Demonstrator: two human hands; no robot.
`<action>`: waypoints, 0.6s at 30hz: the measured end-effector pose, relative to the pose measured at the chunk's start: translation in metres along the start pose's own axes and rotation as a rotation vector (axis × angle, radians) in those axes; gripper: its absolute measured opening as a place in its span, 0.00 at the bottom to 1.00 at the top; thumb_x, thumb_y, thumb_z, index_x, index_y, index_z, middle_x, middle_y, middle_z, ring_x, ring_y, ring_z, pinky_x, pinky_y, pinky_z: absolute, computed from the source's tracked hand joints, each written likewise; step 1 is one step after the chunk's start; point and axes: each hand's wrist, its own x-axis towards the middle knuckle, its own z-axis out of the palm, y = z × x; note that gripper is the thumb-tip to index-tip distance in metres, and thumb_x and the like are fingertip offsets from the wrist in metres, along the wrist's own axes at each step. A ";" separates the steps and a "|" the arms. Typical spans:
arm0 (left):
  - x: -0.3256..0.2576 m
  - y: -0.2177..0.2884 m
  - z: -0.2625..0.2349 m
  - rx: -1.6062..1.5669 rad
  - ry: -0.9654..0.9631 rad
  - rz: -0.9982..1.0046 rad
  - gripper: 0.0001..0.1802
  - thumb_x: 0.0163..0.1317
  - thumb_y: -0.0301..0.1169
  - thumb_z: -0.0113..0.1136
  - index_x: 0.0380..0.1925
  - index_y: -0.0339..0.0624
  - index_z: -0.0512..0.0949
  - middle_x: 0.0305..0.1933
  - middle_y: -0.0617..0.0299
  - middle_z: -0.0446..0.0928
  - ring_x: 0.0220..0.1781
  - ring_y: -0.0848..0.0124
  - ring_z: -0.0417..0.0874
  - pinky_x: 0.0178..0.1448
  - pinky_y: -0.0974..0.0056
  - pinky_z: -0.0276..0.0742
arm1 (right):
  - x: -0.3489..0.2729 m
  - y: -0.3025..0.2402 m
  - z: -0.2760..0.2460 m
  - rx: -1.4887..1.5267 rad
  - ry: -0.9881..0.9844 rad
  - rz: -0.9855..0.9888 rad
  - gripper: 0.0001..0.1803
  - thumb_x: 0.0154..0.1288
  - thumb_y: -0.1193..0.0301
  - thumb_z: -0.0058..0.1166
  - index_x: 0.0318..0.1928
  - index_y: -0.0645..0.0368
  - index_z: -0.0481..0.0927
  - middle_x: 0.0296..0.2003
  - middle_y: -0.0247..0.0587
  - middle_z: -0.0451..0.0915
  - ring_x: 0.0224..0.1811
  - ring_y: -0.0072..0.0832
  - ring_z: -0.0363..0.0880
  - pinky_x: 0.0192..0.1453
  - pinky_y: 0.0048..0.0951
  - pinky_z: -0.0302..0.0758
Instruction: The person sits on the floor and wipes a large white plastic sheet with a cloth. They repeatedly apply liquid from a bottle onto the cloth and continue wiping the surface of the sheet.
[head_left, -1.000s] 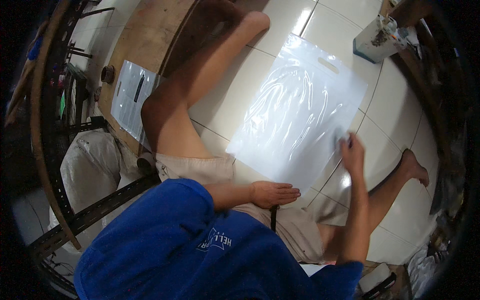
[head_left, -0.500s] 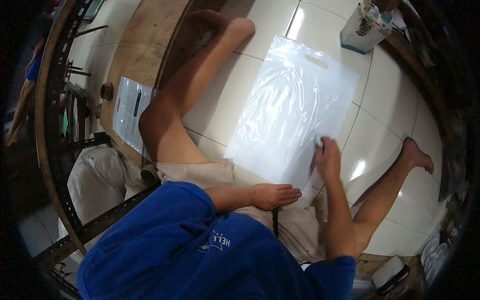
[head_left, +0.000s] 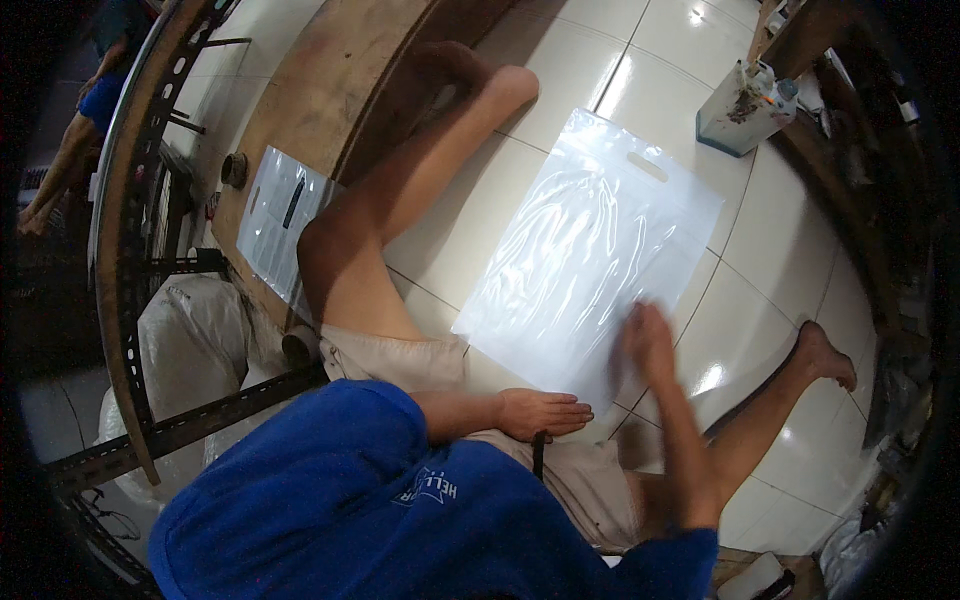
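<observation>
A white plastic bag (head_left: 590, 240) with a glossy clear front and a cut-out handle lies flat on the tiled floor between my legs. My left hand (head_left: 545, 413) rests palm down at the bag's near edge, fingers stretched out together and nothing in them. Over the bag's lower right part is my right hand (head_left: 650, 345), smeared by motion, its fingers curled down toward the plastic. A small whitish bit showed at those fingers a moment ago; what they hold now is hidden.
A smaller printed plastic bag (head_left: 280, 225) lies on the wooden board (head_left: 290, 95) beside my left knee. A stained, cut-open container (head_left: 735, 115) with liquid and tools stands at the far right. A dark perforated metal frame (head_left: 190, 425) and a white sack (head_left: 195, 335) are at left.
My right hand has moved slightly along the bag's lower right part and is more blurred. My left hand stays at the near edge. The whole view has shifted a little.
</observation>
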 end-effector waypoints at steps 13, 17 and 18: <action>-0.002 -0.004 0.014 -0.026 0.091 0.025 0.31 0.64 0.39 0.44 0.63 0.30 0.63 0.73 0.48 0.58 0.76 0.57 0.55 0.78 0.55 0.50 | 0.126 0.011 -0.030 -0.136 0.324 0.025 0.13 0.61 0.74 0.52 0.46 0.63 0.78 0.40 0.58 0.78 0.43 0.53 0.77 0.49 0.47 0.73; -0.004 -0.004 0.013 -0.013 0.120 0.036 0.31 0.63 0.39 0.45 0.63 0.30 0.63 0.73 0.47 0.58 0.76 0.57 0.55 0.78 0.56 0.48 | 0.159 0.011 -0.065 -0.091 0.196 0.109 0.14 0.61 0.72 0.52 0.47 0.63 0.78 0.40 0.59 0.79 0.45 0.53 0.78 0.50 0.45 0.73; -0.003 -0.004 0.012 -0.014 0.116 0.031 0.32 0.63 0.39 0.46 0.63 0.30 0.63 0.73 0.47 0.58 0.76 0.57 0.55 0.79 0.56 0.48 | 0.152 0.007 -0.066 -0.050 0.167 0.132 0.14 0.62 0.72 0.52 0.47 0.64 0.78 0.40 0.60 0.79 0.45 0.53 0.78 0.51 0.45 0.73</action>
